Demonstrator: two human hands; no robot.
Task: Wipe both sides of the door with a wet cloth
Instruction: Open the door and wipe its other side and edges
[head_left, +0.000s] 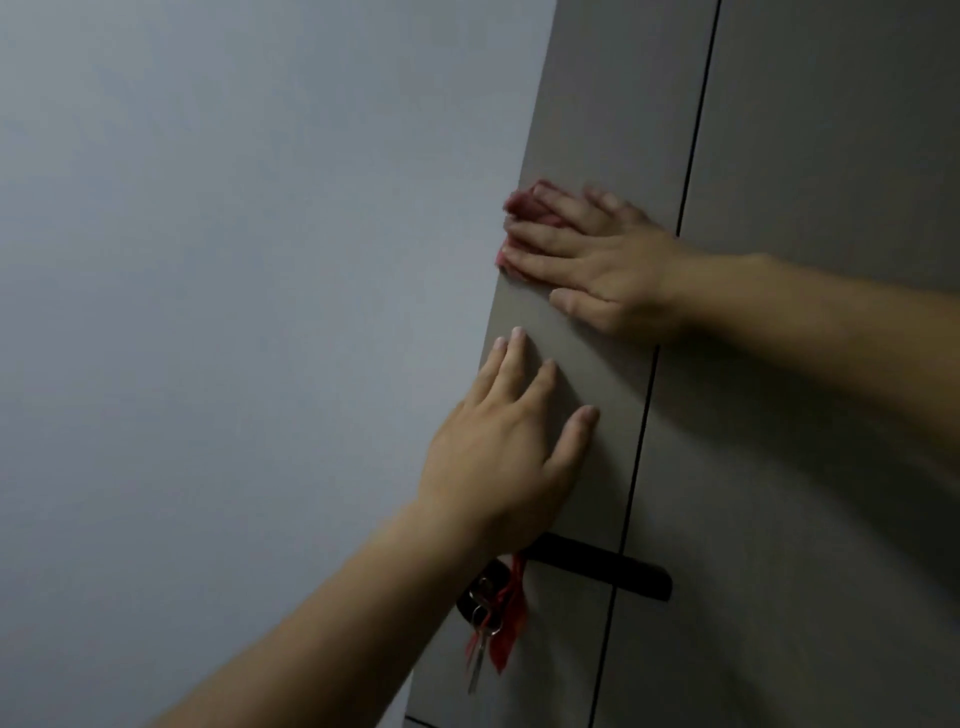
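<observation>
A grey-brown door (597, 104) fills the right half of the view, with a thin dark vertical groove (691, 156) running down it. My right hand (592, 260) lies flat on the door near its left edge, its straight fingers pressing a pink cloth (524, 208) against the surface. Most of the cloth is hidden under the fingers. My left hand (509, 441) rests flat on the door lower down, fingers spread and straight, holding nothing.
A dark lever handle (613, 571) sticks out below my left hand. A bunch of keys (480, 639) with a red ribbon (511, 623) hangs from the lock beside it. A plain pale wall (234, 312) takes up the left half.
</observation>
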